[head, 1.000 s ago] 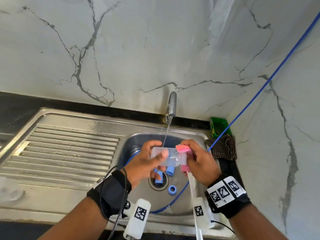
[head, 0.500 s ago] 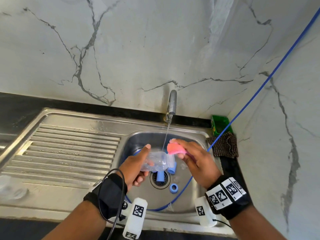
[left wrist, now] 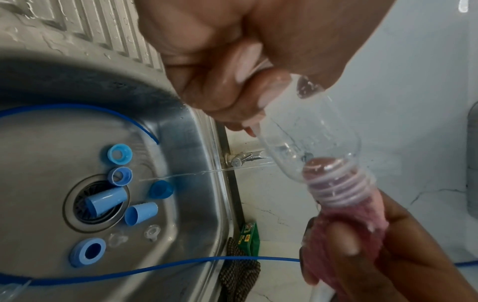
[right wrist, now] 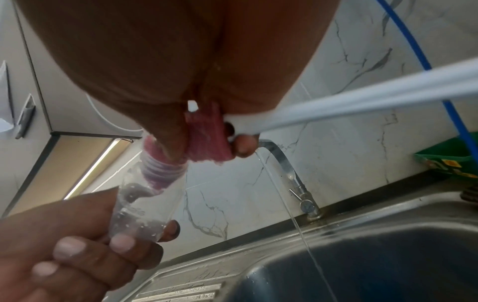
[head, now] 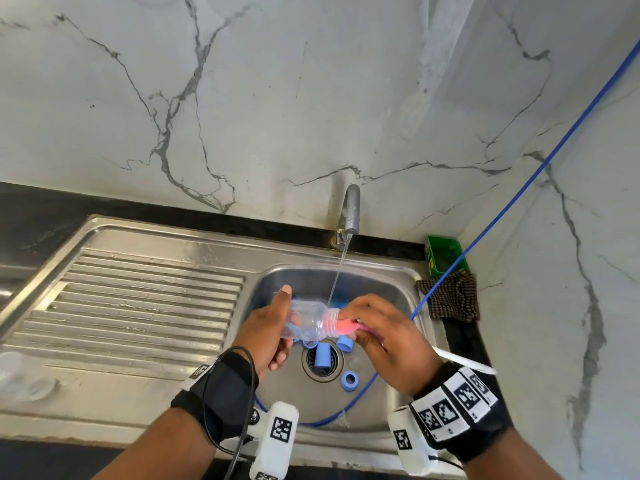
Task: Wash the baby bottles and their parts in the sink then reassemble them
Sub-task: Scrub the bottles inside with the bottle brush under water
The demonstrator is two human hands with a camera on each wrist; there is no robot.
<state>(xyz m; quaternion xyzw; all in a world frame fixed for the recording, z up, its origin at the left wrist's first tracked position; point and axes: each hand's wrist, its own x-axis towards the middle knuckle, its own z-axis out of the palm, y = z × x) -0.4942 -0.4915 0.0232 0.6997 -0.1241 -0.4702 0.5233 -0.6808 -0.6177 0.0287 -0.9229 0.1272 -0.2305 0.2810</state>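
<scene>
1. Your left hand (head: 268, 332) has its fingers curled round the base end of the clear baby bottle (head: 306, 320), holding it on its side above the sink (head: 398, 271), with the thumb pointing up.
2. Your right hand (head: 384, 336) grips the pink sponge brush (head: 346, 327) near its head; its white handle (right wrist: 362, 110) runs back past the wrist.
3. The pink head sits in the bottle's threaded neck (left wrist: 338, 190), partly inside.
4. A thin stream from the tap (head: 349, 211) falls just beside the neck.
5. On the sink floor lie blue parts: two caps (left wrist: 107, 201) at the drain, one of them lying across the strainer, plus several rings (left wrist: 88, 252) around it.
6. A blue cable (head: 519, 192) crosses the basin.
7. A checked cloth (head: 450, 296) and a green box (head: 445, 254) sit at the right corner.
</scene>
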